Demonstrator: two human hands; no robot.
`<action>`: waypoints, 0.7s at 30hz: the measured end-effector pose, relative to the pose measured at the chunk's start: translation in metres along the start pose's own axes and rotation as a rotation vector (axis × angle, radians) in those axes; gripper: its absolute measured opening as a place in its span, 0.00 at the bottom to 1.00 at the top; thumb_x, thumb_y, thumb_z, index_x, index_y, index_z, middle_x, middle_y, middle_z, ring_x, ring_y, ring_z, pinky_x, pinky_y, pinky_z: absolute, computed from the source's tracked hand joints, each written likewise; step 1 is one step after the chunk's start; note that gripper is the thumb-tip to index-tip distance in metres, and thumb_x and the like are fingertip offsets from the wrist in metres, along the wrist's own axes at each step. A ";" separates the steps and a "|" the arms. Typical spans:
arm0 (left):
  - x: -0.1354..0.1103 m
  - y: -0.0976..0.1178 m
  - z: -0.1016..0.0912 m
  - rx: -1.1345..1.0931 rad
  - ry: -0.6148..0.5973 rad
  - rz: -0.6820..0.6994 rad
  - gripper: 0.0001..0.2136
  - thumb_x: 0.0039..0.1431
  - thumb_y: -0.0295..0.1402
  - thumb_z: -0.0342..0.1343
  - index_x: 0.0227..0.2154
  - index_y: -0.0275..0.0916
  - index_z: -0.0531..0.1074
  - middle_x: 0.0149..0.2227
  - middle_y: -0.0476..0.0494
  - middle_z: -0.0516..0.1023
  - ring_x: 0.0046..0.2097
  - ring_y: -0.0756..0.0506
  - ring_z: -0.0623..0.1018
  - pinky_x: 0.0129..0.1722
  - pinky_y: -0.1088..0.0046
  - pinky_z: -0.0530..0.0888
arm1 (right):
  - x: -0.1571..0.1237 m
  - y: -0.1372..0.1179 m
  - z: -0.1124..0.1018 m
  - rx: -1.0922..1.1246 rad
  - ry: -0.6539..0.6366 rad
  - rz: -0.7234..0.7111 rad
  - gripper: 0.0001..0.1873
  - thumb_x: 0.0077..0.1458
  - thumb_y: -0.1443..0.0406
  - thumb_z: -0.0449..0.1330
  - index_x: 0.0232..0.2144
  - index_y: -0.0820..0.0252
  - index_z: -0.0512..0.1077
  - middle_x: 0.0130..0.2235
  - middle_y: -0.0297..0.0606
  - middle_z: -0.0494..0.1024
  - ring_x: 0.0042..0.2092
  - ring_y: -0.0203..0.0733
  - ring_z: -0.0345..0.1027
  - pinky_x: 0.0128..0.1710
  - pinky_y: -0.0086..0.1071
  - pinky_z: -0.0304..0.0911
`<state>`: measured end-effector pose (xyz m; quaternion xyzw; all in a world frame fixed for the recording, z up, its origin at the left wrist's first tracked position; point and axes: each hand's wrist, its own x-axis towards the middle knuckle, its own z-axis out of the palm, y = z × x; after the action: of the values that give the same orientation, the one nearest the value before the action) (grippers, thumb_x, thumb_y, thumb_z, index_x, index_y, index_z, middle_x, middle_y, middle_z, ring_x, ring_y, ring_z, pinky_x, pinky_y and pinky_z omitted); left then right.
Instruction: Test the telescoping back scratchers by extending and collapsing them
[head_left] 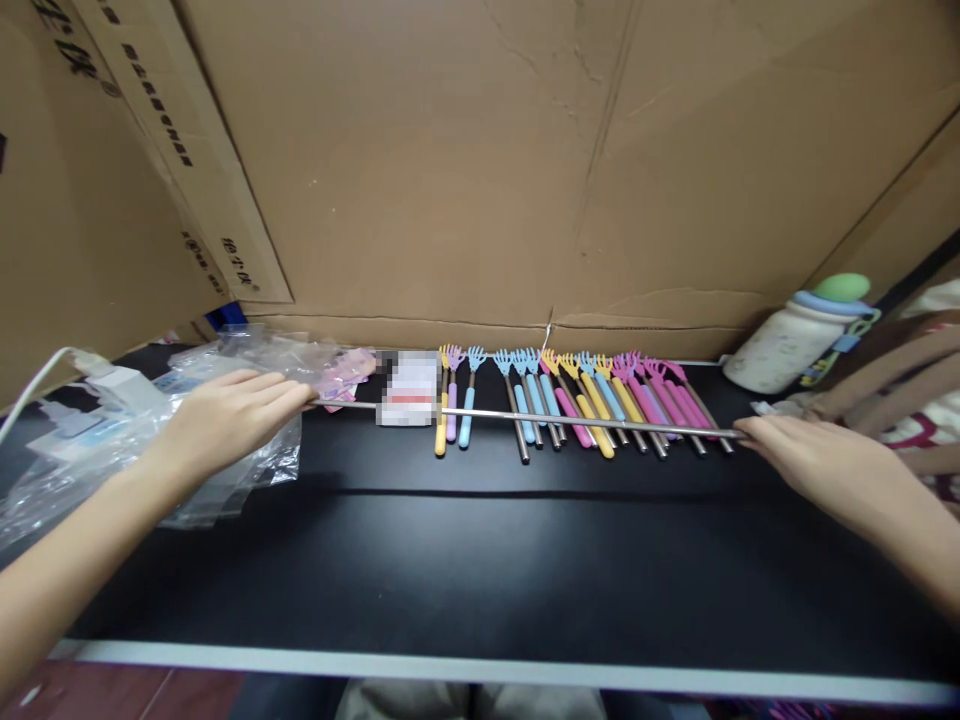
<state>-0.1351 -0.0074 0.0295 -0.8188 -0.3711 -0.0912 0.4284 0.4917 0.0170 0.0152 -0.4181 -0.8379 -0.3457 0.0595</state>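
A long, thin telescopic metal rod (487, 413) is stretched out level above the black table, one end in each hand. My left hand (240, 410) is closed round its left end, above the clear plastic bags. At the right, my right hand (810, 455) grips the other end. Both rod ends are hidden in the fingers. Behind and below the rod lies a row of back scratchers (598, 405) with claw heads in blue, yellow, pink and purple. Some show coloured handles, others bare metal ends. A blurred-out white packet (409, 390) lies left of the row.
Clear plastic bags (247, 480) and a white charger with a cable (124, 385) are at the left. A white bottle with a green top (787, 340) leans at the back right, beside some fabric (930, 380). Cardboard walls (450, 180) enclose the table (480, 580).
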 end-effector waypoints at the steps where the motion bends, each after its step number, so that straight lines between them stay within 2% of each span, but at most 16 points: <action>1: 0.005 0.004 0.000 -0.028 0.013 0.009 0.12 0.65 0.29 0.39 0.30 0.39 0.67 0.27 0.50 0.72 0.29 0.49 0.69 0.31 0.72 0.63 | 0.006 -0.007 -0.006 -0.019 0.010 -0.053 0.17 0.58 0.66 0.39 0.36 0.56 0.67 0.32 0.41 0.74 0.29 0.42 0.65 0.30 0.34 0.55; 3: 0.021 0.022 -0.004 -0.113 0.043 0.048 0.10 0.64 0.30 0.41 0.31 0.40 0.67 0.27 0.50 0.74 0.29 0.49 0.70 0.30 0.73 0.62 | 0.027 -0.033 -0.023 -0.049 0.041 -0.089 0.15 0.58 0.69 0.41 0.36 0.58 0.68 0.33 0.41 0.75 0.29 0.41 0.66 0.29 0.33 0.54; 5: 0.044 0.051 -0.012 -0.196 0.086 0.082 0.09 0.64 0.29 0.42 0.31 0.39 0.66 0.26 0.51 0.74 0.26 0.49 0.70 0.28 0.73 0.62 | 0.056 -0.074 -0.043 -0.024 0.127 -0.163 0.13 0.58 0.70 0.44 0.37 0.59 0.68 0.34 0.40 0.76 0.29 0.38 0.66 0.30 0.31 0.54; 8: 0.078 0.102 -0.029 -0.307 0.065 0.095 0.09 0.60 0.23 0.42 0.27 0.38 0.64 0.20 0.51 0.69 0.21 0.50 0.68 0.25 0.73 0.61 | 0.096 -0.141 -0.068 0.080 0.197 -0.223 0.10 0.57 0.71 0.48 0.34 0.59 0.68 0.27 0.34 0.73 0.26 0.36 0.64 0.29 0.31 0.50; 11: 0.096 0.135 -0.043 -0.352 0.087 0.093 0.08 0.59 0.24 0.44 0.26 0.38 0.61 0.20 0.52 0.67 0.21 0.50 0.68 0.24 0.72 0.60 | 0.116 -0.188 -0.080 0.164 0.221 -0.227 0.09 0.55 0.72 0.50 0.34 0.59 0.68 0.22 0.30 0.69 0.22 0.34 0.60 0.27 0.31 0.47; 13: 0.098 0.144 -0.050 -0.368 0.097 0.068 0.08 0.60 0.25 0.44 0.25 0.38 0.60 0.19 0.53 0.66 0.21 0.50 0.69 0.24 0.72 0.59 | 0.118 -0.203 -0.083 0.211 0.215 -0.208 0.10 0.54 0.73 0.50 0.36 0.59 0.68 0.21 0.29 0.67 0.21 0.33 0.58 0.26 0.31 0.45; 16: 0.094 0.144 -0.054 -0.412 0.097 0.047 0.10 0.63 0.29 0.42 0.25 0.39 0.59 0.19 0.54 0.66 0.21 0.51 0.68 0.24 0.72 0.58 | 0.116 -0.209 -0.088 0.263 0.198 -0.201 0.11 0.54 0.73 0.51 0.38 0.58 0.68 0.21 0.28 0.67 0.21 0.33 0.58 0.26 0.31 0.44; 19: 0.088 0.134 -0.051 -0.421 0.095 0.045 0.11 0.65 0.32 0.41 0.25 0.39 0.60 0.19 0.54 0.67 0.21 0.52 0.68 0.24 0.72 0.57 | 0.115 -0.202 -0.090 0.265 0.251 -0.220 0.09 0.56 0.71 0.51 0.36 0.58 0.69 0.20 0.28 0.66 0.21 0.32 0.58 0.26 0.31 0.45; 21: 0.081 0.121 -0.044 -0.386 0.094 0.046 0.11 0.65 0.32 0.42 0.26 0.39 0.62 0.19 0.54 0.68 0.22 0.52 0.68 0.25 0.73 0.57 | 0.111 -0.186 -0.085 0.237 0.297 -0.225 0.08 0.57 0.69 0.51 0.35 0.58 0.70 0.21 0.29 0.68 0.23 0.31 0.60 0.27 0.30 0.47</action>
<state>0.0124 -0.0418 0.0184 -0.8889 -0.3073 -0.1892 0.2821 0.2659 -0.0401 0.0238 -0.2565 -0.8961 -0.3071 0.1919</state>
